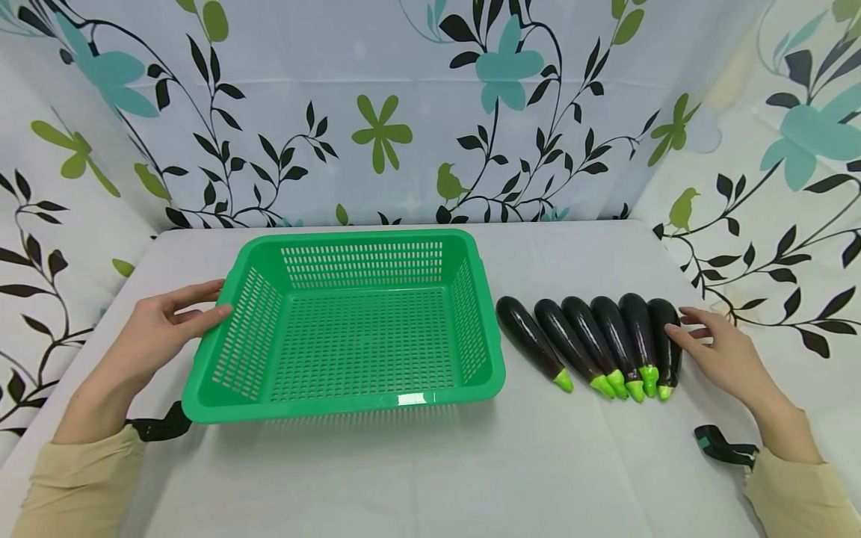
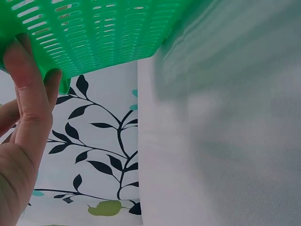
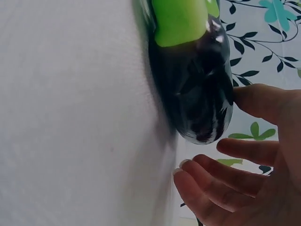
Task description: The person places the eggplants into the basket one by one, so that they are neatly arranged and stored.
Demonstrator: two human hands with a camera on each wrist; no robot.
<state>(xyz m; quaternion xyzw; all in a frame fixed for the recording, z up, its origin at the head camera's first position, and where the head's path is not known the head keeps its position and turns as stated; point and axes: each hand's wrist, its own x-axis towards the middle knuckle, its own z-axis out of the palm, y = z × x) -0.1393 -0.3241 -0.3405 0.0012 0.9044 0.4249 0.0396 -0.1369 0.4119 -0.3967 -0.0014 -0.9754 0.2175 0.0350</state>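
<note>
An empty green plastic basket (image 1: 366, 344) with slotted walls is on the left half of the white table. My left hand (image 1: 164, 321) pinches its left rim between thumb and fingers; the left wrist view has that hand (image 2: 26, 113) beside the slotted wall (image 2: 99, 33). To the basket's right, several glossy dark eggplants with green stem ends lie in a row. At the rightmost eggplant (image 1: 664, 347) is my right hand (image 1: 723, 351), its thumb against the skin. The right wrist view shows the fingers (image 3: 221, 183) spread apart, short of the eggplant (image 3: 193, 94).
The leftmost eggplant (image 1: 528, 336) lies close to the basket's right wall, slanting apart from the others. White cloth covers the table (image 1: 417, 478). Patterned curtains (image 1: 289, 112) with leaves and flowers hang behind and at both sides.
</note>
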